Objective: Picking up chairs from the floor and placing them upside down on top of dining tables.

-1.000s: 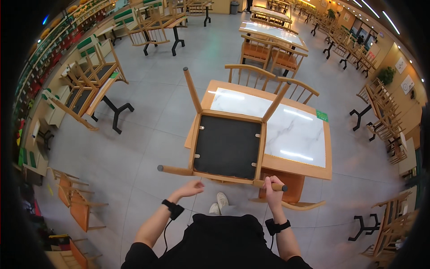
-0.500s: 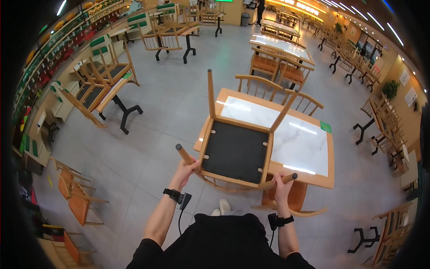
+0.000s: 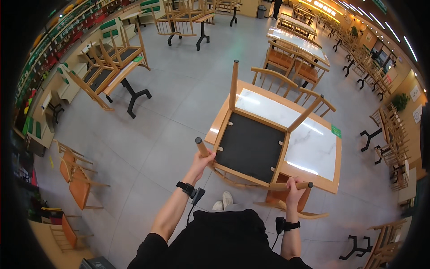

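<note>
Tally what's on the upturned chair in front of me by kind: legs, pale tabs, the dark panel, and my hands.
Legs: 4
Pale tabs: 4
Dark panel: 1
Left hand plus right hand: 2
Total: 11

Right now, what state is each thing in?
Left hand: closed on chair leg
Right hand: closed on another leg
Table: upright, partly hidden
Held chair: upside down, over table
Tucked chair: upright, partly under table
Stacked chairs: upside down on left table
Ceiling lights: lit
</note>
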{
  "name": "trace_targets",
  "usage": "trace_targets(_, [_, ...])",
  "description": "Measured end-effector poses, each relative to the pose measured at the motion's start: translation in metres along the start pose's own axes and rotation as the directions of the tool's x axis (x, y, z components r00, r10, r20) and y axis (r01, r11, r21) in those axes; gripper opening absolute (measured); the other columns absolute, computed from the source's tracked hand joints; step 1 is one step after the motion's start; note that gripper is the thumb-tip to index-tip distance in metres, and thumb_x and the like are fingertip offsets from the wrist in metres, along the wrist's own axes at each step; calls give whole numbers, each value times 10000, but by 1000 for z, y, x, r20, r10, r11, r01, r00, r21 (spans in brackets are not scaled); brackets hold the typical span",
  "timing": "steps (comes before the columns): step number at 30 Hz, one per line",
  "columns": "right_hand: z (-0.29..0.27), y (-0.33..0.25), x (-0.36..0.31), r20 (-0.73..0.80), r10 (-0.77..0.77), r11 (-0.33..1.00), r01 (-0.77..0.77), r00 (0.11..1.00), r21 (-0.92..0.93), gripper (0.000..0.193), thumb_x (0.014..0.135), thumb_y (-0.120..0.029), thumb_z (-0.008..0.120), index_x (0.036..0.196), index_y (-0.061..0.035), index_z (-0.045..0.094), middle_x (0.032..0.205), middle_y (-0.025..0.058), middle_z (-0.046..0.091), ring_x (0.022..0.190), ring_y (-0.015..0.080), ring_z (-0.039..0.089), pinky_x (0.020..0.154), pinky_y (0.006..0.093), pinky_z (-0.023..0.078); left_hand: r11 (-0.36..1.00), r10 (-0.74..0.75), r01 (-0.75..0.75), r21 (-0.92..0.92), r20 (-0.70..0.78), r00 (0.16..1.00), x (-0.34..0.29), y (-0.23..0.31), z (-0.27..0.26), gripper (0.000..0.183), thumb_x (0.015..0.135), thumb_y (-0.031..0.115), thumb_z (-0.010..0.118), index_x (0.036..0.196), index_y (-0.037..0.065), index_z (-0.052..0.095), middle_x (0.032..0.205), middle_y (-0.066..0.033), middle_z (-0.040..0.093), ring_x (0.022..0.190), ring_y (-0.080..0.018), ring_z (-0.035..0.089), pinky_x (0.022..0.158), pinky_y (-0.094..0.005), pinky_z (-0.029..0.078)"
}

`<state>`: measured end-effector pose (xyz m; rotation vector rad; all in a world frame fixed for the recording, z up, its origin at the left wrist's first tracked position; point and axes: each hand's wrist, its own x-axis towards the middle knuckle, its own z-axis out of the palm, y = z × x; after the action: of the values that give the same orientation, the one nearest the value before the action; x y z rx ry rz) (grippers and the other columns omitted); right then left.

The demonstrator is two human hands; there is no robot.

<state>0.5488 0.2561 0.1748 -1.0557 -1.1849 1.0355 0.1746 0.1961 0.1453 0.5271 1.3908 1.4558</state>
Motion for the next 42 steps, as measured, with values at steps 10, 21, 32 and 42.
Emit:
trace_targets(10, [-10, -10, -17, 43, 87, 953, -71, 995, -294, 168, 838, -126, 767, 883, -18, 648, 813, 15, 661, 755, 83, 605, 706, 237, 486, 983, -48, 27, 183, 112, 993, 19, -33, -27, 613, 841, 149, 777, 1352, 86, 443, 1139, -90, 554, 1063, -164, 546, 923, -312, 448])
trace_targets(21, [-1, -11, -9, -136, 187, 980, -193, 973, -36, 252, 868, -168, 742, 689, -58, 605, 648, -29, 552, 599, 50, 472, 537, 239, 354, 998, -27, 34, -59, 109, 994, 17, -28, -7, 239, 836, -37, 625, 1017, 105, 562, 1296, -94, 514, 1029, -141, 495, 815, -265, 411])
trace_targets(32, [10, -35, 17, -283, 125, 981, -77, 951, 176, 190, 827, -75, 741, 746, -82, 569, 721, -32, 530, 697, 80, 480, 659, 264, 376, 997, -41, 50, -56, 141, 989, 7, -10, 13, 193, 861, -7, 631, 994, 121, 573, 1195, -58, 534, 987, -132, 522, 775, -309, 443])
trace_targets(42, [12, -8, -22, -161, 113, 992, -119, 981, -29, 247, 885, -156, 724, 705, -52, 591, 645, -51, 515, 600, 48, 441, 537, 244, 344, 998, -50, 44, 46, 129, 990, 31, -21, -15, 221, 874, -11, 623, 1044, 117, 566, 1306, -64, 513, 944, -122, 532, 757, -274, 438])
